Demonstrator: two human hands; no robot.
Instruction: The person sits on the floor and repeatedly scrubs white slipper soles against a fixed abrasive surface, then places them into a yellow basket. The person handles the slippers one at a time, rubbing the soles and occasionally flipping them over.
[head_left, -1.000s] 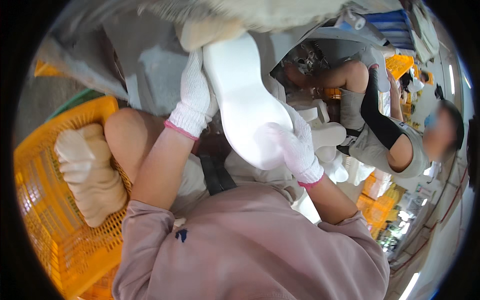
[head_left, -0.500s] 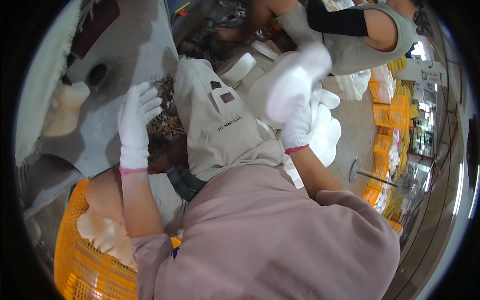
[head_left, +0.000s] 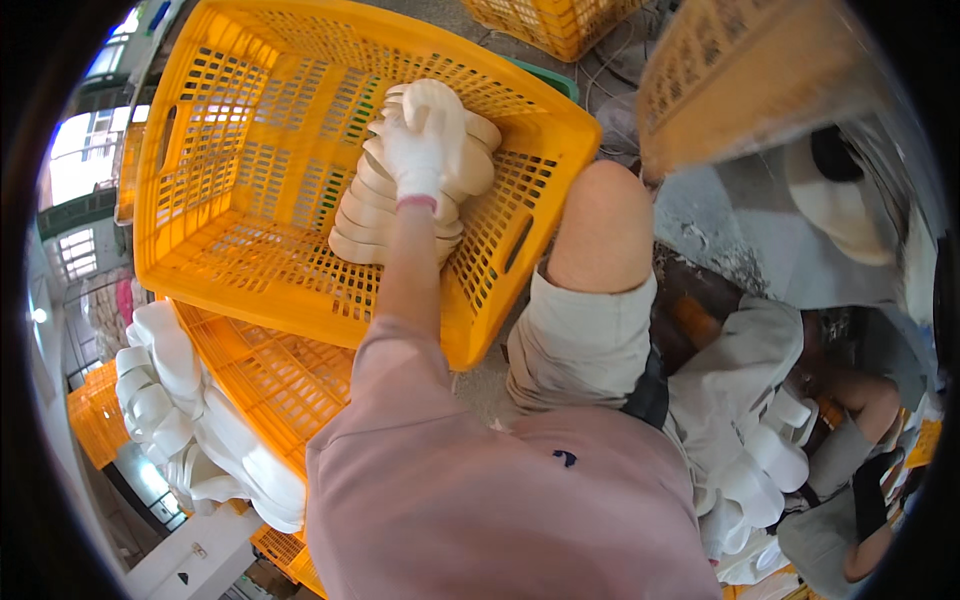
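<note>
My left hand (head_left: 413, 160), in a white glove with a pink cuff, reaches into a large yellow plastic crate (head_left: 255, 285). Its fingers close round a cream shoe sole (head_left: 436, 103) at the top end of a stack of soles (head_left: 365, 210). The stack leans in overlapping rows against the crate's right side. At the lower right, beside a pile of white soles (head_left: 752, 480), only a trace of a pink cuff shows; my right hand's fingers cannot be made out among the white pieces.
Below the crate is another orange crate (head_left: 290, 380), with white soles (head_left: 165, 400) heaped beside it. A grey machine surface (head_left: 745, 225) and a blurred tan panel (head_left: 750, 75) are at the upper right. Another person's arm (head_left: 865, 400) is at the far lower right.
The view has swung left to the crate. My left hand, open beside the machine before, is now on a sole in the crate. The white sole in my right hand is no longer distinguishable.
</note>
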